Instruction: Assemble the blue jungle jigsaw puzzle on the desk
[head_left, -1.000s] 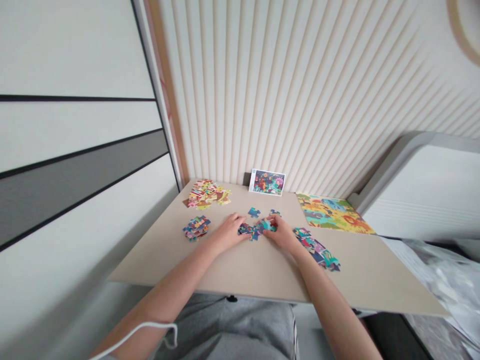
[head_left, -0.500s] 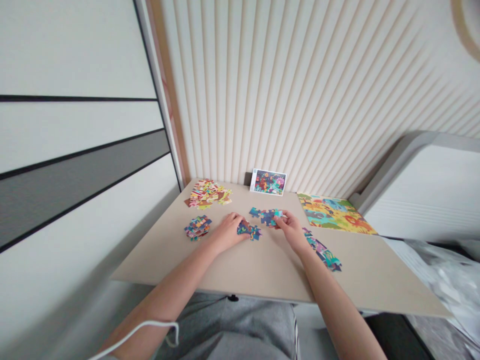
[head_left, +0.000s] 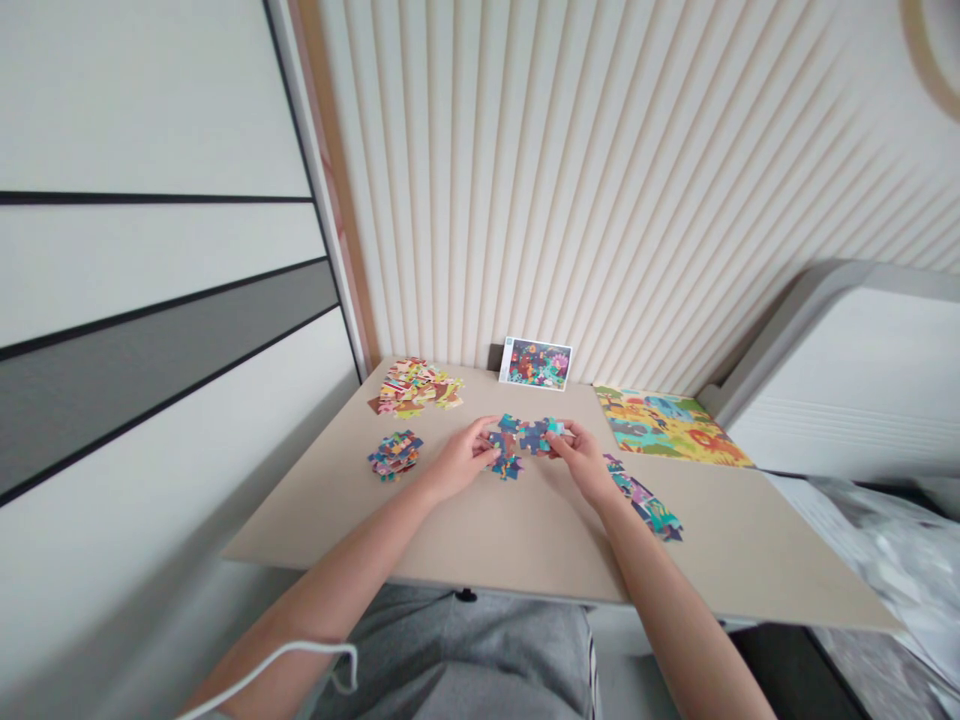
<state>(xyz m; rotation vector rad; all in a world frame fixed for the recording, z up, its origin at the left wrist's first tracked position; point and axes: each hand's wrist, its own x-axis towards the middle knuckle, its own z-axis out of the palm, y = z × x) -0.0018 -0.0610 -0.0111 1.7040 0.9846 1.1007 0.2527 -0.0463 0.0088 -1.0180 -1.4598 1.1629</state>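
Several joined or touching jigsaw pieces, mostly dark blue, lie on the table between my two hands. At their left, my left hand has thumb and fingers closed on a jigsaw piece of brown and blue, just above other pieces. My right hand pinches the light-blue piece at the right end of the group. Part of each held piece is hidden by the fingers. A picture card with a similar dark, colourful scene leans upright at the back.
A pile of blue-purple pieces lies left of my left hand. Red and yellow pieces are heaped at the back left. A row of overlapping pieces lies beside my right forearm. An assembled animal puzzle sits at the back right against the ribbed wall.
My left hand has moved its piece up toward the upper pieces, and its fingers now sit at the left edge of the group. The right hand stays nearly still.
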